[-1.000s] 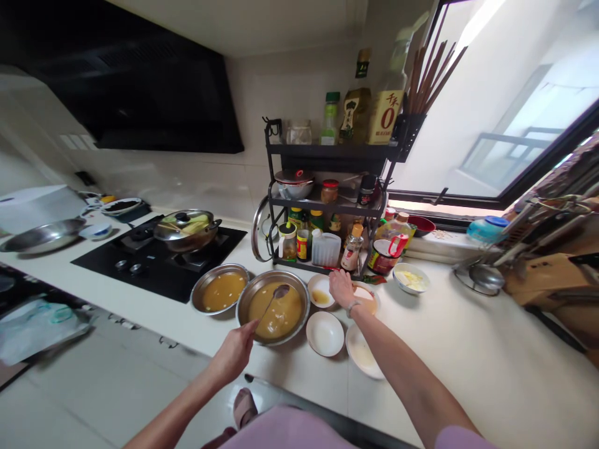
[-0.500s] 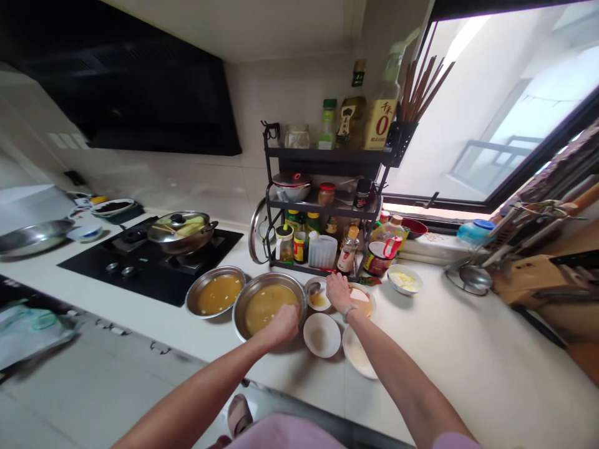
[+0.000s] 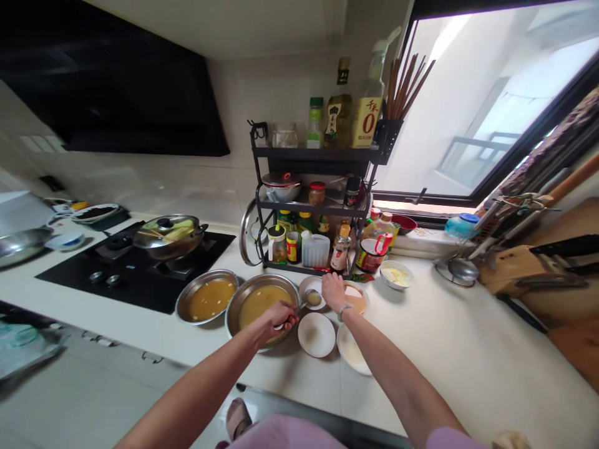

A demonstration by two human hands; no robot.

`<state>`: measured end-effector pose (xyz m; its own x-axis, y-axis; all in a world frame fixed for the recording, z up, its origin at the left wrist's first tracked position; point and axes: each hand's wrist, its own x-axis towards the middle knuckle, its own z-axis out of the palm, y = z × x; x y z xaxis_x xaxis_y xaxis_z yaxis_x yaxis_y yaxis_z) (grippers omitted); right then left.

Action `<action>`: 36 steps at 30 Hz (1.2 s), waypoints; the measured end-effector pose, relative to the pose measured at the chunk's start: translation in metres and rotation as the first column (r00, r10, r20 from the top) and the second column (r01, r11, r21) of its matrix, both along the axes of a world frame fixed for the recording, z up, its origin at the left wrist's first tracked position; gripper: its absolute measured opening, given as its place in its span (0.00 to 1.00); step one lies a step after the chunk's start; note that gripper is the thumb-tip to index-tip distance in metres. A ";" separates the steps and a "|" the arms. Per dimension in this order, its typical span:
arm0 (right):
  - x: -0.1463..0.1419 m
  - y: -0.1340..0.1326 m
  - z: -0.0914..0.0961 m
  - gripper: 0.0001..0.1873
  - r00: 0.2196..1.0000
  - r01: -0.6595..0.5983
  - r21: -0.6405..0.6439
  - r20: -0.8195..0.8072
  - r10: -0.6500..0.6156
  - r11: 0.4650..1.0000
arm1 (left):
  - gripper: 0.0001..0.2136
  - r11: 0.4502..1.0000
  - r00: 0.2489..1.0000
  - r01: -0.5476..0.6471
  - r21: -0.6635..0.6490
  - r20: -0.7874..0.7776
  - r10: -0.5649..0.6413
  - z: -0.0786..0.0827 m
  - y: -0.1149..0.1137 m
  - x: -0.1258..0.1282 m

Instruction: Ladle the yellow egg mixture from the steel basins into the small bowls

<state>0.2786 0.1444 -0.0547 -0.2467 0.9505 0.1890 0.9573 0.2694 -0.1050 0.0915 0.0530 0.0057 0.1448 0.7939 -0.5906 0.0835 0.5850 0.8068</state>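
My left hand (image 3: pixel 282 316) is closed around the handle of a metal spoon (image 3: pixel 303 305). The spoon reaches right from over the large metal basin (image 3: pixel 228 321) of cloudy yellowish liquid, and its head lies over the small white bowl (image 3: pixel 306 282). That bowl's right rim is at the fingers of my right hand (image 3: pixel 333 291), which are curled and appear to grip it; the fingertips are partly hidden. An empty-looking white bowl (image 3: pixel 316 335) stands just below. Beside my right wrist are a bowl with pinkish-orange contents (image 3: pixel 358 299) and a pale-filled dish (image 3: pixel 350 349).
Left of the basin sits a second metal basin (image 3: pixel 179 312) of orange-brown liquid. A lidded pan (image 3: pixel 171 243) rests on the black hob (image 3: pixel 116 265). Behind my hands rises a spice rack (image 3: pixel 309 271) with bottles. A small bowl (image 3: pixel 397 275) and a knife block (image 3: pixel 515 268) are to the right.
My left hand has turned and shifted slightly left, and the spoon now shows in it, its head raised over the small bowl. My right hand stays by that bowl; the view has shifted a little.
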 end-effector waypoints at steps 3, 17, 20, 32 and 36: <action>0.001 0.001 -0.001 0.14 1.000 0.000 -0.009 -0.003 0.000 1.000 | 0.07 0.997 0.992 -0.057 -0.055 0.112 0.063 0.004 -0.003 -0.005; 0.000 0.004 0.000 0.15 1.000 0.013 -0.018 0.009 -0.012 1.000 | 0.12 0.976 0.943 -0.217 0.023 0.262 0.204 0.036 -0.055 -0.067; -0.001 0.005 0.000 0.16 1.000 0.010 -0.009 0.016 -0.010 1.000 | 0.16 0.973 0.976 -0.202 0.110 0.111 0.190 0.033 -0.072 -0.088; -0.001 0.002 0.001 0.15 0.998 -0.043 0.033 0.057 0.041 0.999 | 0.19 0.819 0.653 0.335 0.467 -0.741 0.155 -0.004 -0.096 -0.108; 0.000 0.003 0.000 0.14 0.998 -0.024 0.036 0.059 0.022 0.999 | 0.17 0.832 0.714 0.322 0.451 -0.693 0.099 0.011 -0.086 -0.082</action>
